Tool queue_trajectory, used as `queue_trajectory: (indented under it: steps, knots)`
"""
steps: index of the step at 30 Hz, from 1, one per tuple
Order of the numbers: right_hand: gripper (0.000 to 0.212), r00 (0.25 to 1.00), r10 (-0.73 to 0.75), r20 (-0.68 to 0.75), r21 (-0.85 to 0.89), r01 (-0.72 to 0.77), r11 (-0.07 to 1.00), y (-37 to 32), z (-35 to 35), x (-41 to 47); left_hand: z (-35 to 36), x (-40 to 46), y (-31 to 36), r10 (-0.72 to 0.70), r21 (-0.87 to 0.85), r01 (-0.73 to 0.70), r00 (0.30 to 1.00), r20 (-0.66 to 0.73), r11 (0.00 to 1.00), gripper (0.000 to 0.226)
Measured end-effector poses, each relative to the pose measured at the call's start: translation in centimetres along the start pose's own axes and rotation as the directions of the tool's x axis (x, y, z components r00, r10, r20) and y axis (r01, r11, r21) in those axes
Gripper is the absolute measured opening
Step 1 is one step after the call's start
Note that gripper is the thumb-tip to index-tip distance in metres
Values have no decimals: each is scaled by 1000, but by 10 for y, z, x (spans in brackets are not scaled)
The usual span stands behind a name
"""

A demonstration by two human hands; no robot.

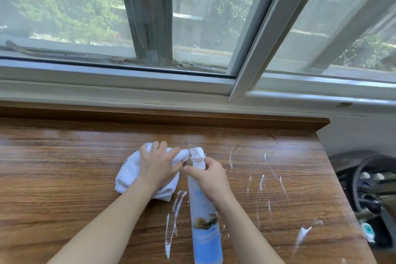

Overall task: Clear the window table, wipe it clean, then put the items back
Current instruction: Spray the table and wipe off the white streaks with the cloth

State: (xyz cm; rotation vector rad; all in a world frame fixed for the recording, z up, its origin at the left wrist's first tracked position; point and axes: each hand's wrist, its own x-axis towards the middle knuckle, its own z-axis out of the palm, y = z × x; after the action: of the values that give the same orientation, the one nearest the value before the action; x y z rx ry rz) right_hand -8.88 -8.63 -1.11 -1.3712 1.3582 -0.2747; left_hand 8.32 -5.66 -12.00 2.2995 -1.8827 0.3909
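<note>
Wipe step — my left hand (159, 164) presses the cloth (128, 174) flat on the table (64, 178), fingers curled into it. Right hand (211, 178) wraps the spray bottle (205, 221) neck. White streaks (174, 210) sit beside the cloth — next I'd sweep right across them.

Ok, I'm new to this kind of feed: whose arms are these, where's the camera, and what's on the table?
There is no machine here: these are a person's two bare arms. The single picture comes from a camera worn on the person's head, looking forward and down at a wooden table below a window. The left hand grips a white cloth lying on the table. The right hand holds a blue spray bottle near its white nozzle. White foam streaks lie on the wood, not yet wiped.
</note>
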Motion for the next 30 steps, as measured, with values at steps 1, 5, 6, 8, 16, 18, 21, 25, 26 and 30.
queue_trajectory:
  steps: [1,5,6,8,16,18,21,25,26,30]
  knots:
    - [25,1000,-1,0,0,1,1000,1,0,1,2,4,0,-8,5,8,1000,-2,1000,31]
    - [24,1000,-13,-7,-8,13,1000,3,-1,2,5,30,1,-90,18,89,996,20,996,32]
    - [25,1000,-18,-9,-5,18,1000,5,-1,2,5,39,1,-104,19,103,994,42,994,33]
    - [26,1000,-24,-10,10,24,1000,8,-1,-1,3,52,0,-114,37,111,988,102,993,33]
    - [29,1000,-27,-13,0,27,1000,27,-2,-23,-8,50,2,-119,51,110,963,242,993,29]
    - [28,1000,-25,-1,4,25,1000,30,-2,-26,-8,37,1,-66,43,58,975,213,997,28]
    - [27,1000,-30,3,-22,30,999,32,-1,-36,-12,7,-2,-20,13,19,990,140,1000,36]
    - [26,1000,-27,5,-51,27,998,33,5,-48,-20,-22,-8,-45,20,43,994,104,999,40]
    - [26,1000,-23,2,-49,23,999,33,7,-50,-22,-29,-10,-60,21,58,992,107,998,40]
    - [24,1000,-11,-23,-31,10,999,31,14,-62,-30,-51,-22,-79,-10,81,991,111,997,40]
